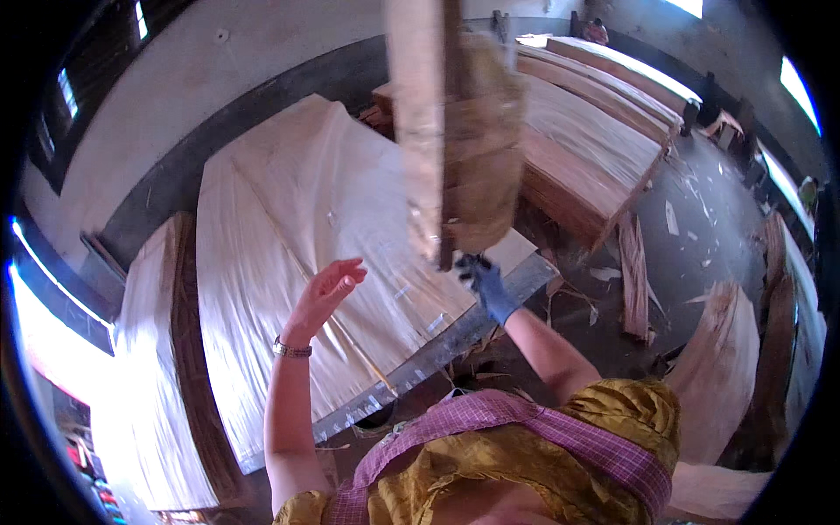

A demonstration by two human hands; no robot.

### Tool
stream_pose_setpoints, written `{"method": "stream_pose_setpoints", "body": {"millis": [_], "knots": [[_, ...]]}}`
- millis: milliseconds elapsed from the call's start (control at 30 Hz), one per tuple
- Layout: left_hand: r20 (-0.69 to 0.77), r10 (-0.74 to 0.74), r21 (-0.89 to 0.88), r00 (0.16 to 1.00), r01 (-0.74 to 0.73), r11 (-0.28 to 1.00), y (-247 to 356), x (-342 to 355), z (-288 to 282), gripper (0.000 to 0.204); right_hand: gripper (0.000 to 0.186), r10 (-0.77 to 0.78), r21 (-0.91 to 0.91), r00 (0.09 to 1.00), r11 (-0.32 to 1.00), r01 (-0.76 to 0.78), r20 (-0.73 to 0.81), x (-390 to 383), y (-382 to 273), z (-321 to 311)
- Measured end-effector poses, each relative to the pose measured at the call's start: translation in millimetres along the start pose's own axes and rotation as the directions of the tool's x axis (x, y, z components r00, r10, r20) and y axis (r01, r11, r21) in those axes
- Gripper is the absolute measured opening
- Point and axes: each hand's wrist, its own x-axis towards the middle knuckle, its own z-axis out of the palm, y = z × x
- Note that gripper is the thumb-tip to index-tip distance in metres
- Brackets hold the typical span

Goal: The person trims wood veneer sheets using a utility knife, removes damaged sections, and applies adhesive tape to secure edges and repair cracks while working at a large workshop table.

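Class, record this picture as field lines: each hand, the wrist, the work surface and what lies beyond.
Left hand: bare, fingers loosely curled, holding nothing visible, above broad, pale wood sheets
Right hand: in a grey-blue glove with dark fingers, at the lower end of a blurred, pale-brown wooden piece; grip unclear
Left wrist: metallic watch-like band
Surface: grey-edged table under the sheets
Beyond, right: thick, reddish-brown, pale-topped wood stack

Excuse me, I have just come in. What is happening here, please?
A person is at a table with pale, thin sheets. The gloved right hand is near the lower end of a blurred upright piece; its grip is unclear. The bare left hand is half open over the sheets, apparently empty. A stack lies beyond.
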Motion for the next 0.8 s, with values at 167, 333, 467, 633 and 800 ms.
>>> {"method": "stream_pose_setpoints", "body": {"millis": [167, 333, 467, 633, 800], "knots": [[0.081, 0.372, -0.255, 0.925, -0.342, 0.905, 103.7, 21.1, 54.4, 0.113, 0.019, -0.341, 0.144, 0.940, 0.930, 0.338, 0.001, 16.4, -187.9, 26.4], [-0.068, 0.343, -0.321, 0.937, -0.346, 0.881, 131.8, 27.0, 72.8, 0.101, 0.030, -0.668, 0.189, 0.744, 0.729, 0.659, -0.017, 69.5, -305.0, 31.1], [-0.158, 0.299, -0.379, 0.941, -0.337, 0.862, 146.6, 24.1, 73.4, 0.078, 0.024, -0.761, 0.188, 0.624, 0.648, 0.738, 0.176, 39.0, -397.4, 60.5], [-0.253, 0.364, -0.349, 0.896, -0.436, 0.830, 163.5, 3.4, 74.1, 0.061, 0.024, -0.943, 0.024, 0.331, 0.332, 0.943, 0.040, 39.9, -391.4, 38.5], [-0.211, 0.391, -0.253, 0.896, -0.436, 0.863, 163.5, -10.9, 81.0, 0.051, 0.024, -0.871, -0.079, 0.490, 0.486, 0.871, 0.044, 11.2, -347.3, -2.2]]}}
